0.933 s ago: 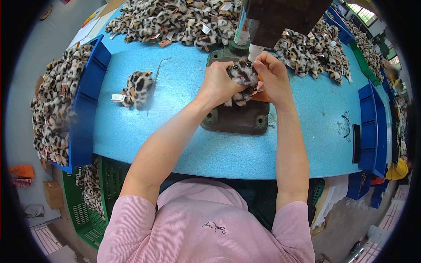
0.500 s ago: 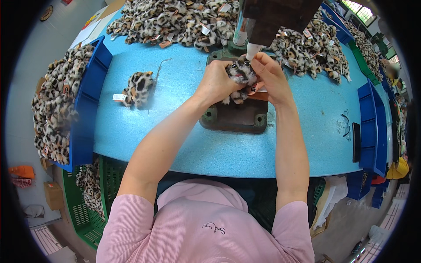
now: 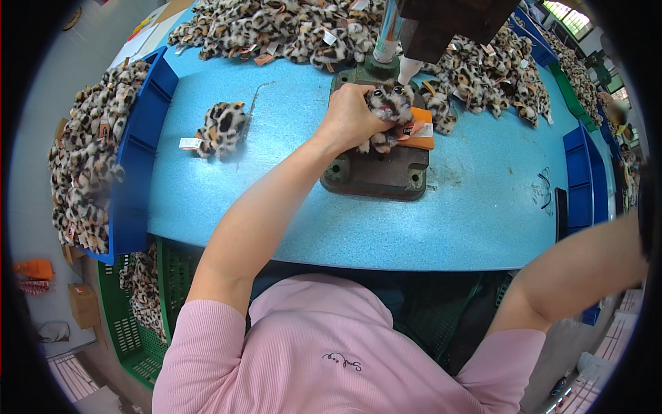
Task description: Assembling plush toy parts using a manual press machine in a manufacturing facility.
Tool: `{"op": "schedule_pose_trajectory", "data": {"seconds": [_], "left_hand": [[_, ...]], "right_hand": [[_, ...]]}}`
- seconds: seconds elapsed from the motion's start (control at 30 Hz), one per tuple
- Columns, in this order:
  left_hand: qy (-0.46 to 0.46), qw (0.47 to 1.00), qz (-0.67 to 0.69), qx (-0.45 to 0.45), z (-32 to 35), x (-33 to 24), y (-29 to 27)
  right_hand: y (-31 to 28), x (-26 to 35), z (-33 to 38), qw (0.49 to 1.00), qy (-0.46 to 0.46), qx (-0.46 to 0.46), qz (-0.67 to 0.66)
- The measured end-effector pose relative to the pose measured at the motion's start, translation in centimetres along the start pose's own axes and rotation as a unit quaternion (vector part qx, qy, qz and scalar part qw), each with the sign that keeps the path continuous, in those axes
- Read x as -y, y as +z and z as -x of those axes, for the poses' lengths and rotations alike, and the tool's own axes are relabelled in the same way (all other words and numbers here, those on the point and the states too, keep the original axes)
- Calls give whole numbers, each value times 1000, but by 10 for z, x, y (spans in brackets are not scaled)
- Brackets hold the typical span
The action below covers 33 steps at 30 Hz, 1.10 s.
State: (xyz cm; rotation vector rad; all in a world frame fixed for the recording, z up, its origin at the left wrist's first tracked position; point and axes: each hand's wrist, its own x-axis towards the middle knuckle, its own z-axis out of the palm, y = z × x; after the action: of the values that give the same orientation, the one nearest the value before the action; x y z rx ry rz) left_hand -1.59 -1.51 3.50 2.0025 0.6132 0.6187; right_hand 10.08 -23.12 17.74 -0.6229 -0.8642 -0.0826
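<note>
My left hand (image 3: 352,114) is closed around a small spotted plush toy (image 3: 389,109) with shiny black eyes, keeping it upright over the dark metal base (image 3: 376,176) of a bench press. The toy's face is turned toward me, and an orange tag (image 3: 422,131) sticks out at its right. Just above its head is the white tip (image 3: 409,71) of the press. My right forearm (image 3: 586,265) stretches far out to the right; its hand lies beyond the picture's rim. A single plush toy (image 3: 222,130) with a white label lies on the table, left of the press.
Heaps of spotted plush toys (image 3: 276,31) cover the table's far side. A blue bin (image 3: 141,152) full of them stands at left, above a green crate (image 3: 131,338). At right are a blue tray (image 3: 586,179), glasses (image 3: 546,190) and a dark flat object (image 3: 561,210).
My right hand has let go of the plush toy and swung right, out of view. My left hand still holds the toy beneath the press tip. The view has shifted slightly.
</note>
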Motion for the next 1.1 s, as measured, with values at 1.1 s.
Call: {"op": "schedule_pose_trajectory", "data": {"seconds": [1.1], "left_hand": [[-48,872,455,174,28,-3,-24]], "right_hand": [[-14,-122,94,834,529,152,-30]]}}
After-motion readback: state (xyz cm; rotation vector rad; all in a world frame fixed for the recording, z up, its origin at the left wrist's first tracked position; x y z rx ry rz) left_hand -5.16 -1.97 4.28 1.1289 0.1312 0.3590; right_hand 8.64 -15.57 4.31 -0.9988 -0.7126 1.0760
